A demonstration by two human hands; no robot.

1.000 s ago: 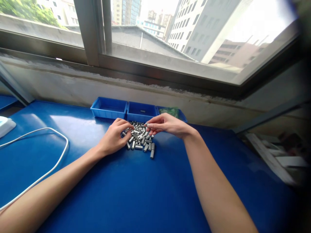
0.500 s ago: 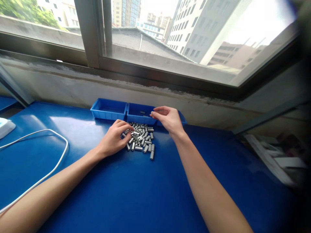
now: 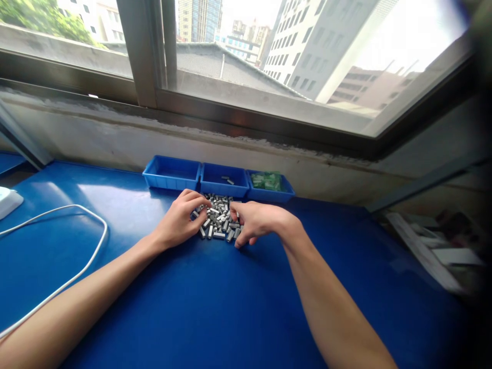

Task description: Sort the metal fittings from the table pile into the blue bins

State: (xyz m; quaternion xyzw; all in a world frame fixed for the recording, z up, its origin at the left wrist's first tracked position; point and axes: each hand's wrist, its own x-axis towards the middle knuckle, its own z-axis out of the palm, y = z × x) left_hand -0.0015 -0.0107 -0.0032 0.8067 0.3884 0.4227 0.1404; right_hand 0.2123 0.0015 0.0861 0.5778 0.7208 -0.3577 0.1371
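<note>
A loose pile of short silvery metal pieces (image 3: 218,216), shaped like hex spacers, lies on the blue table. At its left edge rests my left hand (image 3: 180,218), fingers curved and thumb apart, with some pieces between them. My right hand (image 3: 258,221) reaches over the right edge of the pile, thumb and fingers spread; it hides the pieces beneath it. Behind the pile stands a middle blue bin (image 3: 224,188) with two metal pieces (image 3: 229,181) lying inside.
A left blue bin (image 3: 171,181) and a right blue bin (image 3: 271,195) flank the middle one; green packets (image 3: 266,180) fill the right bin. A white cable (image 3: 105,233) curves across the table's left side, near a white device (image 3: 9,201). The window wall rises behind.
My right hand has moved from above the middle bin down to the pile's right edge, its fingers spreading. The right bin's packets now show. My left hand has stayed put.
</note>
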